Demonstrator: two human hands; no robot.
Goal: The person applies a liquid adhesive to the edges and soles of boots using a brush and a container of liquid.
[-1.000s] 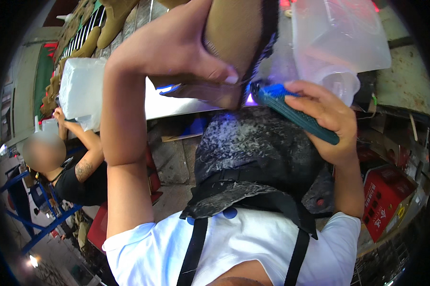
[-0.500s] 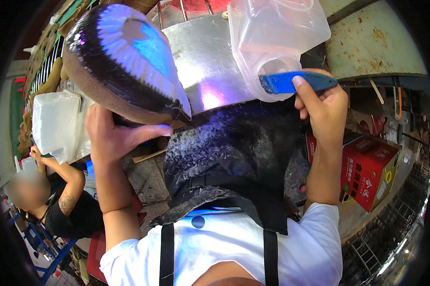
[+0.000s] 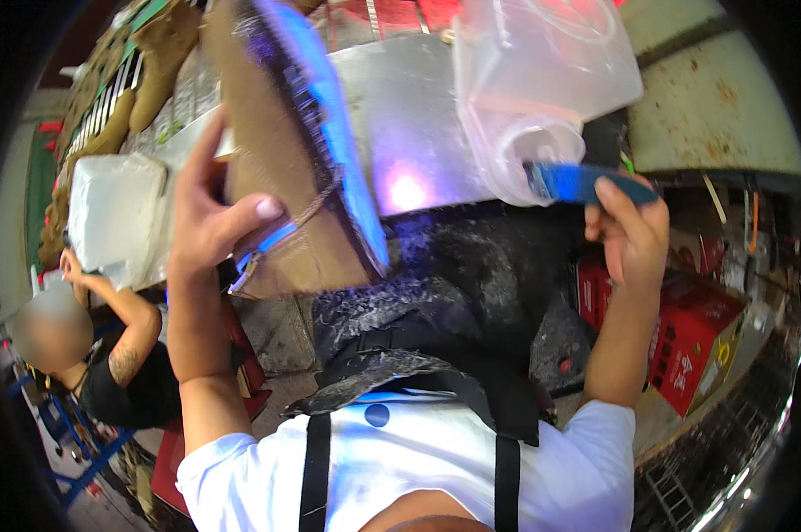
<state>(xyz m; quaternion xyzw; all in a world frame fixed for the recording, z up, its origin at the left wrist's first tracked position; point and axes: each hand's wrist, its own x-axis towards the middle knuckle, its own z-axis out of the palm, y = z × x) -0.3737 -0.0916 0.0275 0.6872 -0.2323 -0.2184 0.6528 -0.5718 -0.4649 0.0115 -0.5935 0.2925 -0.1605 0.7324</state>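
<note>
My left hand (image 3: 207, 222) grips a tan boot (image 3: 276, 204) by its upper and holds it up, its dark sole turned to the right with a blue sheen along the edge. My right hand (image 3: 629, 232) is shut on a blue-handled brush (image 3: 587, 182). The brush's tip sits in the round mouth of a translucent plastic jug (image 3: 542, 80), which lies tilted on a shiny metal table (image 3: 405, 115). A black apron (image 3: 471, 293), streaked with white, hangs below my hands.
A seated person in black (image 3: 117, 363) works at the lower left. A white plastic container (image 3: 117, 213) stands left of the boot. More tan boots (image 3: 148, 84) lie at the upper left. Red boxes (image 3: 698, 341) sit at the right, near a rusty surface (image 3: 720, 106).
My left hand has turned the boot from sole-up to standing on edge. My right hand has brought the brush tip into the jug's mouth.
</note>
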